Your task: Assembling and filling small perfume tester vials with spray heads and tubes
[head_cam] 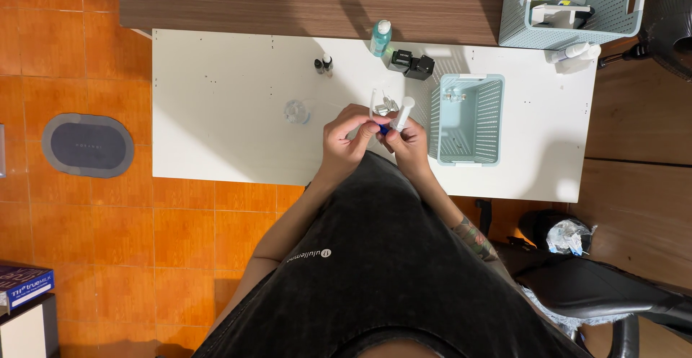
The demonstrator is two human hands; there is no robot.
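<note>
Over the front edge of the white table [231, 113], my left hand [347, 139] and my right hand [409, 142] meet. My right hand grips a white syringe-like tube [404, 113] that points up and away. My left hand pinches a small blue piece [383, 130] at the tube's lower end. Just beyond my fingers stands a small clear holder with little vials [383, 103]. A small clear glass cup [296, 111] sits to the left of my left hand.
A light blue slotted basket [467, 120] stands right of my hands. At the table's back are a teal bottle [380, 38], two tiny dark bottles [323, 64] and black blocks [412, 64]. A larger basket [573, 5] sits on the brown desk. A chair [598, 286] is at lower right.
</note>
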